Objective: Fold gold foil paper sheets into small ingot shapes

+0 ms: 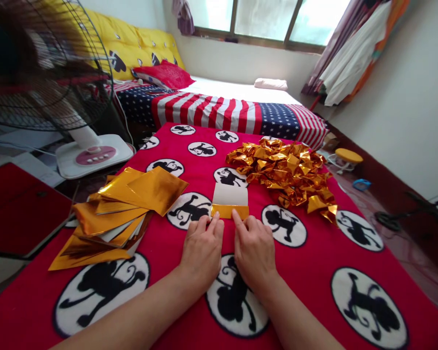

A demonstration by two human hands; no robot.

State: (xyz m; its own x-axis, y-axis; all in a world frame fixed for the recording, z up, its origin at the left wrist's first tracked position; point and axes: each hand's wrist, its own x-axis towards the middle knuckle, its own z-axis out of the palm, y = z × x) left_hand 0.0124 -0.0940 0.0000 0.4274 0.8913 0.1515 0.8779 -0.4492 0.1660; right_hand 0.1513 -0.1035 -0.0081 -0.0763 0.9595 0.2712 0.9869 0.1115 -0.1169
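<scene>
A sheet of gold foil paper (230,195) lies white side up on the red cloth (131,301), its near edge folded over into a gold strip. My left hand (203,248) has its fingers curled, with the thumb and index finger at the strip's left end. At the middle of the strip, the index finger of my right hand (254,249) presses down while its other fingers are curled. A loose stack of gold foil sheets (113,209) is on the left. Beyond my right hand sits a heap of folded gold foil pieces (281,167).
An electric fan (91,150) with blurred blades stands to the left, near a dark red panel (25,209). Behind the cloth-covered surface is a bed (219,112) with a striped, starred cover. A yellow-topped stool (348,155) stands on the floor at right.
</scene>
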